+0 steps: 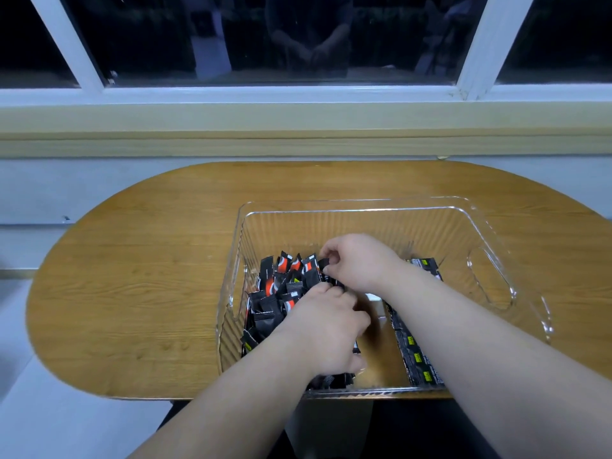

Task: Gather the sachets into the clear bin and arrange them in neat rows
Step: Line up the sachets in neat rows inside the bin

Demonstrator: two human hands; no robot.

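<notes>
L hand (326, 329), R hand (357, 261) — gripping sachets (281, 286), bin (347, 207)

We see black-and-red sachets (281, 293) standing jumbled along the left side of the clear bin (364, 209); black-and-yellow sachets (418, 357) lie in a row on its right.

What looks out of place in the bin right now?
The black-and-red sachets at the left of the clear bin lie jumbled, tilted every way, unlike the neat black-and-yellow row along its right wall.
</notes>
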